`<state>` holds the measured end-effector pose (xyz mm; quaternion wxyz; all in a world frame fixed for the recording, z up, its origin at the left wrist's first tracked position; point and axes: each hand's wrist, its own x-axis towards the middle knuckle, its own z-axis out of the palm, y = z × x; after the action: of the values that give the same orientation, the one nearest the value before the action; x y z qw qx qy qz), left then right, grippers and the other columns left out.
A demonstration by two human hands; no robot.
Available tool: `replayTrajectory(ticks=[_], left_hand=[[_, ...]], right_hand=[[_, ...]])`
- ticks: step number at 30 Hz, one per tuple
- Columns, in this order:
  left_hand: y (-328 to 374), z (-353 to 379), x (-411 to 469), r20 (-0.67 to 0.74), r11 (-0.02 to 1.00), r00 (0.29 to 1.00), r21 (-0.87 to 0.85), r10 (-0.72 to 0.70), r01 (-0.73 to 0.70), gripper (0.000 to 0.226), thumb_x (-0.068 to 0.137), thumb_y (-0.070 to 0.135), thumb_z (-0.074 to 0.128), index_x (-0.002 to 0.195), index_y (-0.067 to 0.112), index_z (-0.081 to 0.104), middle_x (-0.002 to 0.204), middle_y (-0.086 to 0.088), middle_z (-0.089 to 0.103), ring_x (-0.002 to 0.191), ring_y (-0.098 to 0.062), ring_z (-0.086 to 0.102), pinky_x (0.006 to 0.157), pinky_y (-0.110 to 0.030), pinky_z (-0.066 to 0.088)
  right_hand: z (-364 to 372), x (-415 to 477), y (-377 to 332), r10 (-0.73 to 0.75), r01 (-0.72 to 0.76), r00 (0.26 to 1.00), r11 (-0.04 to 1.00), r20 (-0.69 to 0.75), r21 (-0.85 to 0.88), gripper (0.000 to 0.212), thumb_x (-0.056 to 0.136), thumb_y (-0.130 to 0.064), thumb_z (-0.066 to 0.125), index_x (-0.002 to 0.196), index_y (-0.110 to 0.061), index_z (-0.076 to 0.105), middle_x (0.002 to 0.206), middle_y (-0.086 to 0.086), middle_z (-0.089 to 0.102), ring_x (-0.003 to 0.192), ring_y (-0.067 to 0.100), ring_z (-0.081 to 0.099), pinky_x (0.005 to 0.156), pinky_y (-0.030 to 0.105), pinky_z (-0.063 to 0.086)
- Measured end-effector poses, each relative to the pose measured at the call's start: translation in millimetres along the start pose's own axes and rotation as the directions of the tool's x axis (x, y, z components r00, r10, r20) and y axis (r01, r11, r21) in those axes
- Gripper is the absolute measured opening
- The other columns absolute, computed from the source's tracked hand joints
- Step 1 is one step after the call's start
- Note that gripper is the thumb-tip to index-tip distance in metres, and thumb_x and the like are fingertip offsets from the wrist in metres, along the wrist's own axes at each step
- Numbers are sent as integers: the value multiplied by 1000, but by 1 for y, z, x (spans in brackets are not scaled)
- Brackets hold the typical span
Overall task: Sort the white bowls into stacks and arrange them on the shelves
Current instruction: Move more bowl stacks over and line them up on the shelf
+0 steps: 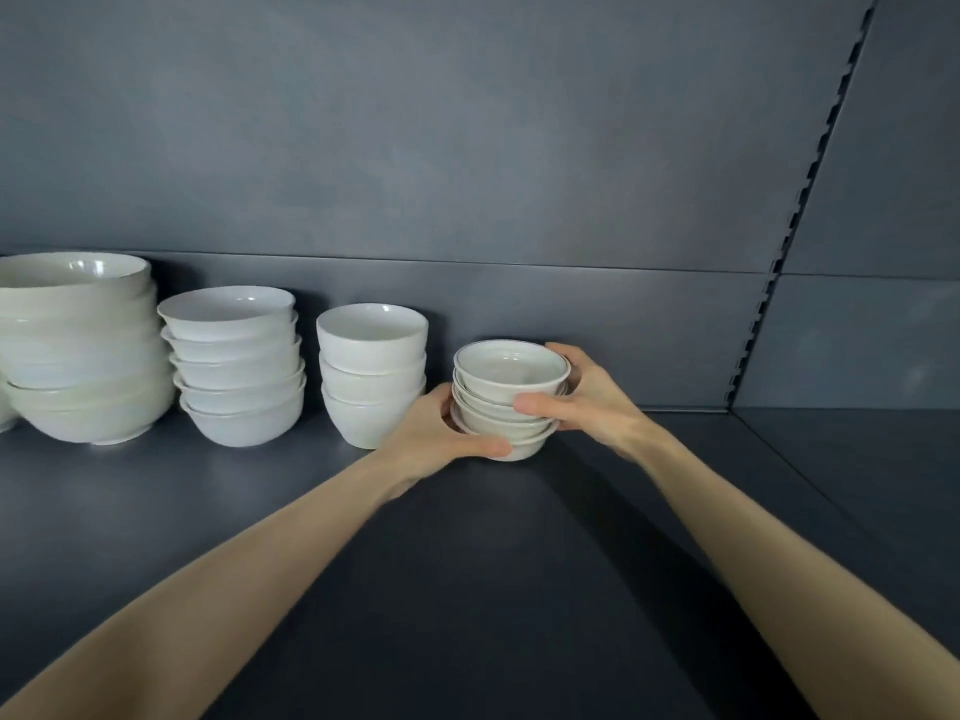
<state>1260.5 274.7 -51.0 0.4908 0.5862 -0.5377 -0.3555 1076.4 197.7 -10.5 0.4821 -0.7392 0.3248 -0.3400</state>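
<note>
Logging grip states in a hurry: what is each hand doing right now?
Left hand: closed on the stack of small bowls, near its base.
Right hand: closed on the same stack, thumb across its front.

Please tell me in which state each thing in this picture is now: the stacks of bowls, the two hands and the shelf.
Large bowl stack: upright, nested, far left.
Medium bowl stack: upright, nested.
Deep bowl stack: upright, three bowls.
Small bowl stack: nested, slightly uneven, gripped from both sides.
Left hand: grips its base.
Right hand: grips its upper bowls.
Shelf: carries the three left stacks.
</note>
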Motion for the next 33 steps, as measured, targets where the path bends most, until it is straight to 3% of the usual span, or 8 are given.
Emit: replayTrajectory(ticks=[4, 10, 20, 28, 33], left_hand=[[-7, 3, 5, -81, 999, 996, -43, 28, -32, 64, 67, 9, 86, 121, 21, 53, 110, 14, 65, 98, 3, 63, 74, -9, 50], [-17, 2, 11, -119, 994, 992, -100, 38, -50, 58, 69, 8, 84, 120, 15, 58, 112, 8, 68, 103, -3, 64, 76, -10, 50], [-20, 4, 12, -84, 992, 994, -95, 72, -80, 60, 75, 7, 80, 128, 14, 53, 120, 9, 64, 108, 1, 60, 77, -7, 48], [-18, 3, 10, -57, 987, 997, -147, 58, -66, 60, 78, 4, 76, 130, 18, 49, 122, 11, 62, 110, 2, 59, 79, -9, 49], [-15, 1, 8, -54, 986, 998, -159, 39, -47, 57, 78, 3, 76, 127, 18, 53, 120, 10, 64, 112, -3, 60, 81, -12, 51]], right_hand=[[3, 11, 3, -4, 4, 1000, 1000, -11, 10, 67, 72, -17, 82, 127, -25, 44, 115, -11, 62, 106, 7, 62, 83, 34, 58], [8, 17, 5, -20, 20, 1000, 999, 1, 45, 65, 75, -13, 79, 128, -24, 42, 110, -15, 61, 89, -8, 63, 64, 15, 54], [9, 20, 9, -20, 22, 998, 999, -59, 41, 65, 70, -18, 83, 124, -22, 47, 110, -14, 62, 96, 0, 62, 72, 25, 59], [11, 20, 14, -19, 22, 997, 999, -73, 37, 71, 69, -22, 84, 128, -21, 44, 112, -15, 61, 97, -2, 61, 69, 20, 56], [13, 22, 16, -25, 26, 997, 1000, -77, 12, 72, 69, -26, 84, 127, -24, 43, 114, -17, 58, 99, -5, 58, 79, 21, 52]])
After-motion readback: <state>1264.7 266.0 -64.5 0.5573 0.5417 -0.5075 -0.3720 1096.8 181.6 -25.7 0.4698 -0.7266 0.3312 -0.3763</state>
